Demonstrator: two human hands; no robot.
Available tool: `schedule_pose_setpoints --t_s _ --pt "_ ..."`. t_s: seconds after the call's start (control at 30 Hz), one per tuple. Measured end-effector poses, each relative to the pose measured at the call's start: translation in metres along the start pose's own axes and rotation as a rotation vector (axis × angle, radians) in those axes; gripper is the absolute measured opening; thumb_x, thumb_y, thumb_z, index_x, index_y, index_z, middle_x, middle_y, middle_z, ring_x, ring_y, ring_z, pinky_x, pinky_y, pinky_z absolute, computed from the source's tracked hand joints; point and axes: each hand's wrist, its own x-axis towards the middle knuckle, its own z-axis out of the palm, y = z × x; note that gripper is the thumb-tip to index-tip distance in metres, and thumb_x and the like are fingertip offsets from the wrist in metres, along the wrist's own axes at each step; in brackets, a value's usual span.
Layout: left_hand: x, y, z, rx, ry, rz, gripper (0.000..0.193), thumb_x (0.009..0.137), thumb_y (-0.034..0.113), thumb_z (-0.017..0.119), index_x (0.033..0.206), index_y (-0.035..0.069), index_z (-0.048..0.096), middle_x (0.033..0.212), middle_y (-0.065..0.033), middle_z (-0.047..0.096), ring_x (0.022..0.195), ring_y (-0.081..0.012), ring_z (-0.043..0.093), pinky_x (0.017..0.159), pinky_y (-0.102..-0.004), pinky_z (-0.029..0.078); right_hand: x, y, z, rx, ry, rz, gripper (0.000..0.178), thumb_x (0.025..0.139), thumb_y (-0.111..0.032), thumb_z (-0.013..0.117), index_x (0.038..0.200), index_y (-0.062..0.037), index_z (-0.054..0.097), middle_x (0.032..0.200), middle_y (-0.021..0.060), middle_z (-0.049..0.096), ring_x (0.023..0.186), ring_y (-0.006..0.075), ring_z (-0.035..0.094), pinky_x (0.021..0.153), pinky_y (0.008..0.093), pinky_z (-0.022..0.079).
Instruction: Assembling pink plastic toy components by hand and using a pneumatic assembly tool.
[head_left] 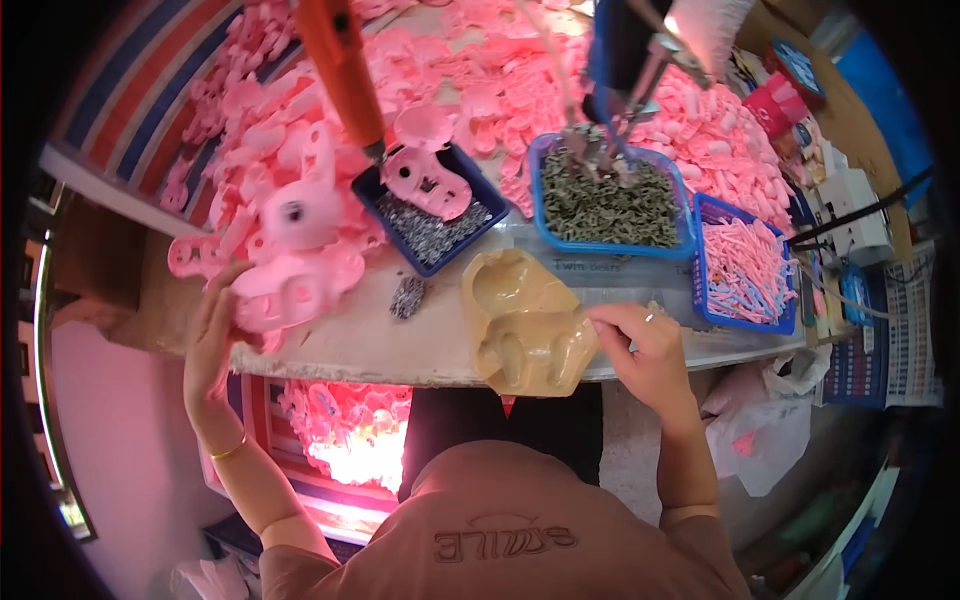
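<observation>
My left hand (212, 318) is at the left of the bench, fingers stretched out along the side of a pink plastic animal figure (300, 215) with long ears. That figure is slightly blurred and lies against the pink pile. In front of me a tan moulded holder (530, 335) with body-shaped hollows lies on the bench, its near end at the front edge. No pink part sits in its hollows. My right hand (648, 352) has curled fingers at the holder's right edge, fingertips touching it; the underside of this grip is hidden.
An orange electric screwdriver (345, 75) hangs over a dark blue tray (425, 258) of screws with a pink shell (428, 183) on it. Beyond are a blue tub (610, 247) of dark small parts, a blue basket (742, 318) of pink sticks and heaped pink parts (450, 65).
</observation>
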Motion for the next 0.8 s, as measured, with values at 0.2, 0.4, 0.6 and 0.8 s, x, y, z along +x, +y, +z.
schedule_pose_setpoints --t_s 0.2,0.4,0.6,0.8 --pt "0.029 -0.053 -0.066 -0.419 0.354 -0.044 0.038 0.101 0.037 0.051 0.127 0.011 0.056 0.093 0.0053 0.062 0.064 -0.0042 0.050 0.051 -0.0182 0.039 -0.001 0.031 -0.009 0.015 0.067 0.095 0.014 0.084 -0.002 0.066 0.097 -0.0050 0.069 0.082 0.0122 0.068 0.061 0.0239 0.064 0.055 0.0327 0.048" --pt "0.092 -0.082 -0.077 -0.129 0.534 -0.024 0.056 0.100 0.034 0.053 0.147 0.008 0.037 0.146 -0.0124 0.037 0.108 -0.0266 0.059 0.075 -0.0281 0.056 0.049 0.087 -0.047 0.184 0.187 0.310 0.013 0.089 -0.007 0.065 0.099 -0.0009 0.068 0.080 0.0067 0.068 0.063 0.0128 0.063 0.057 0.0274 0.048" --pt "0.088 -0.103 -0.045 0.469 0.723 0.281 0.056 0.101 0.033 0.051 0.145 0.002 0.037 0.146 -0.0186 0.038 0.129 -0.0296 0.046 0.082 -0.0341 0.056 0.116 0.242 -0.099 -0.401 0.536 0.238 0.030 0.084 -0.017 0.069 0.111 -0.0035 0.066 0.095 0.0158 0.070 0.087 0.0283 0.067 0.076 0.0383 0.053" --pt "0.071 -0.074 0.033 1.146 0.952 0.565 0.042 0.102 0.021 0.051 0.137 0.000 0.046 0.135 -0.0176 0.050 0.118 -0.0226 0.053 0.072 -0.0306 0.053 0.148 0.282 -0.098 -0.942 0.394 0.246 0.036 0.077 -0.017 0.072 0.109 -0.0053 0.061 0.097 0.0144 0.065 0.101 0.0344 0.061 0.085 0.0472 0.049"
